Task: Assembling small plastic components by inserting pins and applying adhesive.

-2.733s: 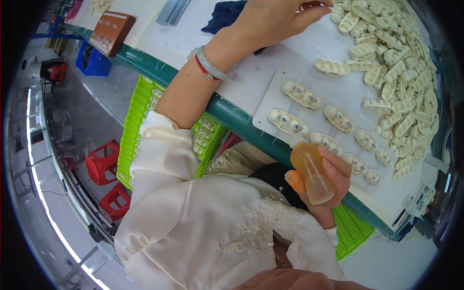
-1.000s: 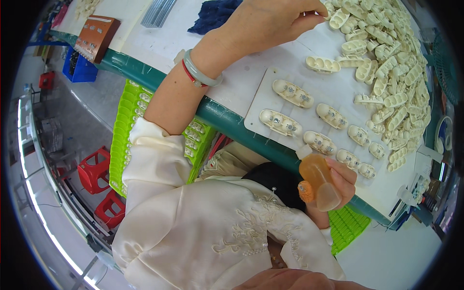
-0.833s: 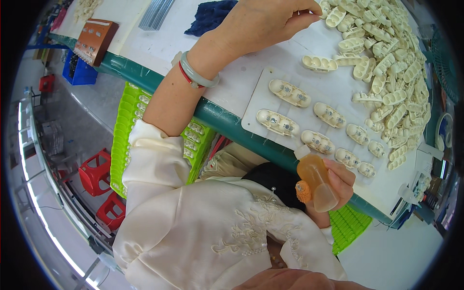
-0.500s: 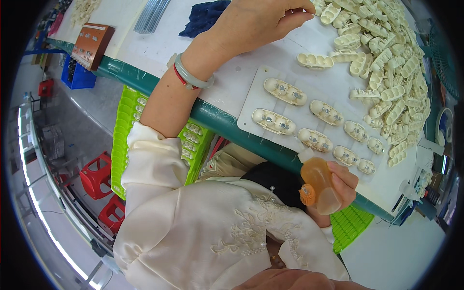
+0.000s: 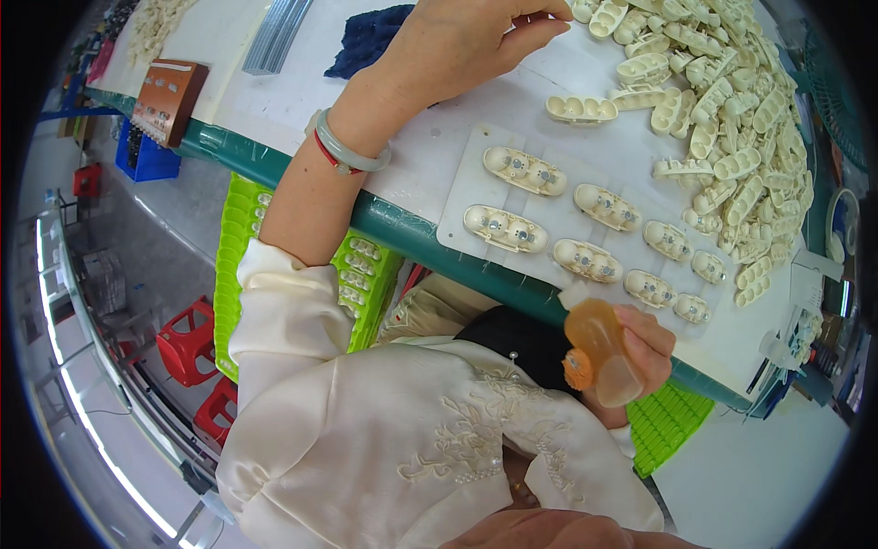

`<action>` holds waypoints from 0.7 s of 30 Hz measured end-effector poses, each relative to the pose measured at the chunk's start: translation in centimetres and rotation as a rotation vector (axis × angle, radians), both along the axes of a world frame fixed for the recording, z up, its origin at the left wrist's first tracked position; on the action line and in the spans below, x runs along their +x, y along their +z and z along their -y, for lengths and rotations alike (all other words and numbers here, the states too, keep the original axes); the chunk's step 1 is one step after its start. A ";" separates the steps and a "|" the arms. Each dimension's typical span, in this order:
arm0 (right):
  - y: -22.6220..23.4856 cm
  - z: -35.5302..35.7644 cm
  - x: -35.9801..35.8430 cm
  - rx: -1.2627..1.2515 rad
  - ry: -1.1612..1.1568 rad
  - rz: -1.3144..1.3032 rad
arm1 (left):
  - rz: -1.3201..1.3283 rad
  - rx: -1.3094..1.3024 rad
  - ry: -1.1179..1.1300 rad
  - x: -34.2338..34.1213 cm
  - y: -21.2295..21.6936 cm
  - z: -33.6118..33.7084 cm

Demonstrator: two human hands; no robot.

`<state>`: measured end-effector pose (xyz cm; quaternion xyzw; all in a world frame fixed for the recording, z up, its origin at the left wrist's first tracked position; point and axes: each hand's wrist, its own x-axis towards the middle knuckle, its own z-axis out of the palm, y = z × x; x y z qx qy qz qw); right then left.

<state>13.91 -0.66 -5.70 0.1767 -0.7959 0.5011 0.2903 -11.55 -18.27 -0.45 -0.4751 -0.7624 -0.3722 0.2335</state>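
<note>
My right hand [image 5: 645, 343] grips a small amber squeeze bottle [image 5: 599, 348] with an orange cap, held at the table's green front edge below a white plate [image 5: 466, 188]. On that plate lie several cream oblong plastic parts [image 5: 517, 169] in two rows. My left hand [image 5: 466, 41] reaches far over the table toward a big pile of the same cream parts [image 5: 722, 101], its fingers loosely curled; I cannot see anything in them. A pale green bangle and a red cord [image 5: 343, 151] sit on the left wrist.
A green tray [image 5: 238, 265] stands under the table edge by my lap. A brown box [image 5: 169, 96], metal strips [image 5: 279, 32] and a dark blue cloth [image 5: 366, 41] lie at the table's left. Red stools [image 5: 187, 343] and a blue crate [image 5: 146, 160] stand on the floor.
The right hand has tipped the amber bottle and kept it near the plate's lower edge. The left hand has stayed at the pile, shifting slightly.
</note>
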 end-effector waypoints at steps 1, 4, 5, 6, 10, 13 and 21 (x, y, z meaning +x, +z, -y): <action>0.1 -0.1 0.2 -0.057 -0.036 -0.031 | 0.154 -0.019 0.023 0.0 0.0 -0.1; -0.1 -0.9 1.0 -0.107 -0.122 -0.088 | -0.092 0.105 -0.095 -0.6 -0.2 -0.2; -0.1 -1.2 1.2 -0.106 -0.165 -0.114 | -0.089 0.110 -0.102 -0.4 0.0 -0.2; 0.0 -1.4 1.3 -0.101 -0.172 -0.112 | 0.064 0.023 -0.018 0.0 0.5 -0.2; 0.2 -1.5 1.4 -0.073 -0.158 -0.045 | -0.035 0.224 -0.197 -0.8 -0.5 -0.5; 0.0 -1.5 1.1 -0.046 -0.150 -0.024 | 0.218 -0.049 0.077 0.3 0.4 -0.4; -0.1 -1.4 0.7 0.003 -0.162 -0.006 | 0.123 0.077 -0.059 -0.9 -1.3 -0.5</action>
